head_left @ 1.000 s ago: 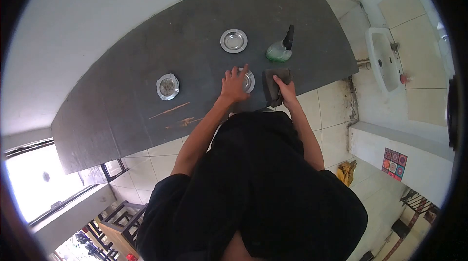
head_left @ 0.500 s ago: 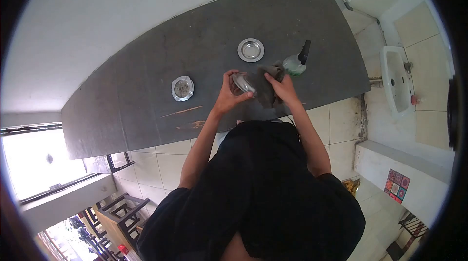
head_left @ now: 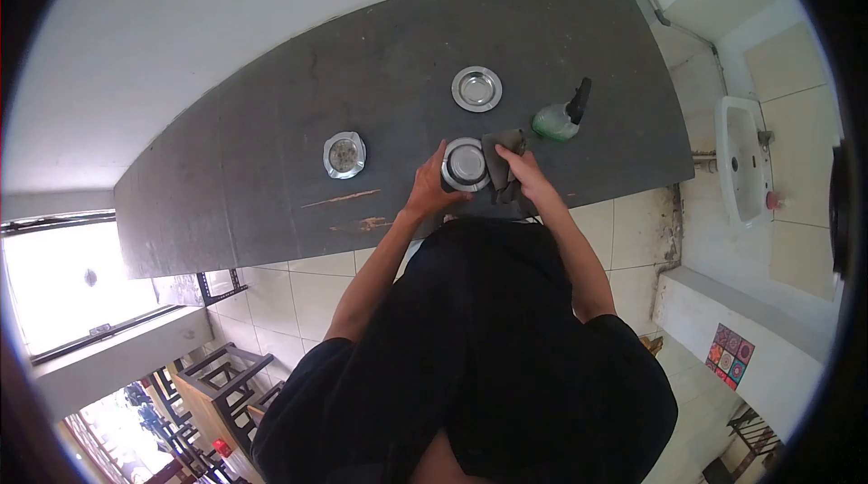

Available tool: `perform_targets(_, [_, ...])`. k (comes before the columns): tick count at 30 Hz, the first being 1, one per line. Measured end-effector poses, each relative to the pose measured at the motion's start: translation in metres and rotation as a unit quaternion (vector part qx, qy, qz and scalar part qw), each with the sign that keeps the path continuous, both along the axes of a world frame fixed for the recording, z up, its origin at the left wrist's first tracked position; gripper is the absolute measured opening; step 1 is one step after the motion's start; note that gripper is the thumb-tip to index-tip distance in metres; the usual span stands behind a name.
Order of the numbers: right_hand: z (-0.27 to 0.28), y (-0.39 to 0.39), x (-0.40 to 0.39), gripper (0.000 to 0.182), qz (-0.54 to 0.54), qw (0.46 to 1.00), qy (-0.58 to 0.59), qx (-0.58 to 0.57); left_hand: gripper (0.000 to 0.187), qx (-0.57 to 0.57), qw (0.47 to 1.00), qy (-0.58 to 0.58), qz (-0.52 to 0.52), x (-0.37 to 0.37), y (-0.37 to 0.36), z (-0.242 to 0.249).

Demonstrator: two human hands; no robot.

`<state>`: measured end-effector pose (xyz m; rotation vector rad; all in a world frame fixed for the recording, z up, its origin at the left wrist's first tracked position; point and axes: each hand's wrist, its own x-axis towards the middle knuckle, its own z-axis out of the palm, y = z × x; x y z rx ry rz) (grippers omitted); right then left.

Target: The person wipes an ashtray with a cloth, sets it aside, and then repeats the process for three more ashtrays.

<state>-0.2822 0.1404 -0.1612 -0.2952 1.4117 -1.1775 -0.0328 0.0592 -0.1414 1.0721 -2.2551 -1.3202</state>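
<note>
My left hand curves round the left rim of a round metal ashtray, thumb at its lower edge. A dark grey cloth is gripped in my right hand and lies against the ashtray's right side. Just beyond, a second metal ashtray sits on the dark tabletop. Further left stands another ashtray, with a greyish, dirty-looking middle. To the right of my right hand is a clear spray bottle with green liquid and a black spray head.
Scraped patches mark the table's near edge. A white sink is fixed to the wall on the right. Dark-framed wooden stools stand at lower left near a bright opening. Tiled floor lies between table and stools.
The ashtray in my left hand was tilted on edge and now faces up, lower toward the table. The cloth has moved from its inner side to its right rim.
</note>
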Motion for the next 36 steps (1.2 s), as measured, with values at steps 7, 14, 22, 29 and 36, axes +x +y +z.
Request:
perform_targets(7, [-0.027, -0.009, -0.003, 0.055, 0.062, 0.973, 0.218, 0.035, 0.134, -0.143, 0.983, -0.11, 0.043, 0.0, 0.008, -0.032])
perform_targets(14, [-0.013, -0.011, -0.001, 0.049, 0.089, 0.968, 0.232, 0.02, 0.132, -0.161, 0.971, -0.177, 0.029, 0.003, 0.008, -0.031])
perform_targets(22, [0.037, -0.02, 0.006, 0.043, 0.073, 0.917, 0.39, -0.038, 0.125, -0.157, 0.977, -0.139, 0.031, 0.016, 0.013, -0.027])
perform_targets(29, [0.007, -0.016, 0.018, 0.078, 0.308, 0.708, 0.6, -0.209, 0.092, -0.196, 0.961, -0.175, 0.088, 0.027, 0.028, -0.034])
perform_targets(36, [-0.005, -0.019, 0.04, 0.075, 0.329, 0.685, 0.613, -0.216, 0.088, -0.188, 0.953, -0.227, 0.075, 0.027, 0.025, -0.027])
